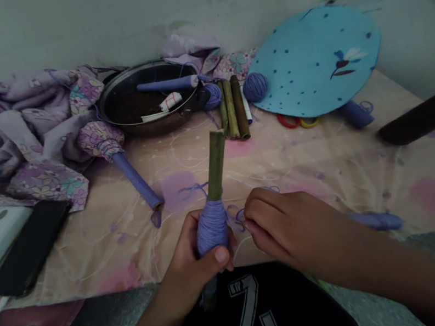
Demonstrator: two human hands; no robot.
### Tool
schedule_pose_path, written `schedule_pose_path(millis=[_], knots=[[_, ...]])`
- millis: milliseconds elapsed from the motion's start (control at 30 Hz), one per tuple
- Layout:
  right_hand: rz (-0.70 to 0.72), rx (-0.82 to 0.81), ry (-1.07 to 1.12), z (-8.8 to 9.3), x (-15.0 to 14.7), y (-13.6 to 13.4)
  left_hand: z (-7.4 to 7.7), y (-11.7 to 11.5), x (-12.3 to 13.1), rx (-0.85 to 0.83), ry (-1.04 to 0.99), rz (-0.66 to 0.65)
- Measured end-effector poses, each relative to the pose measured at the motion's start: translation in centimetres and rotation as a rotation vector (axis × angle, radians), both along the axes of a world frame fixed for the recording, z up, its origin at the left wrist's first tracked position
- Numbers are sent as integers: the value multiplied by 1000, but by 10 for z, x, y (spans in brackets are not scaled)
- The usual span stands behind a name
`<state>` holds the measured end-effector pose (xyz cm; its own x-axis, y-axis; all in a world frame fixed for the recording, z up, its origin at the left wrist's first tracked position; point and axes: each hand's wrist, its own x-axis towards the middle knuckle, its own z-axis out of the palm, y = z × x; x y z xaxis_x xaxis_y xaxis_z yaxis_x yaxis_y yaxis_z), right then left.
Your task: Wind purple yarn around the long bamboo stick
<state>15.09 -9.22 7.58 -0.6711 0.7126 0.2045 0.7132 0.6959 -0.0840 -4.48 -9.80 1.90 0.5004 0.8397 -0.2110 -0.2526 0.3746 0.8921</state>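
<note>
A green bamboo stick [216, 164] stands nearly upright, with purple yarn [212, 225] wound thickly round its middle. My left hand [206, 256] is wrapped about the wound part, thumb across the front. To the right of the stick, my right hand [279, 222] is closed in a pinch on a loose purple strand [236, 216] that loops beside the winding. Beyond my right wrist lies a purple-wrapped piece [375, 221], partly hidden by the forearm. Left of the stick rests a purple-handled piece [135, 181] with a floral cloth head [100, 139].
At the back stands a dark pan [153, 126] with a purple stick in it. Several bamboo pieces [231, 110], a purple yarn ball [255, 87] and a blue oval board [317, 63] sit to its right. A phone [29, 247] and bunched cloth [23, 123] lie left.
</note>
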Motion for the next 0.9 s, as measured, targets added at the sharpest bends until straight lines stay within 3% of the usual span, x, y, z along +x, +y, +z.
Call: schedule_pose_path(millis=[133,433,600,733,900], knots=[[-8,17,18,2,-3,1,-1,-3,3,24,109,41],[-59,-60,-24,0,-4,2,10,1,13,177,383,177],[-84,-147,-26,-1,-4,3,5,-3,9,237,401,128],[13,-153,-14,1,-2,5,4,-3,4,157,285,34],[64,-94,5,4,6,8,4,4,-1,-109,-171,-48]])
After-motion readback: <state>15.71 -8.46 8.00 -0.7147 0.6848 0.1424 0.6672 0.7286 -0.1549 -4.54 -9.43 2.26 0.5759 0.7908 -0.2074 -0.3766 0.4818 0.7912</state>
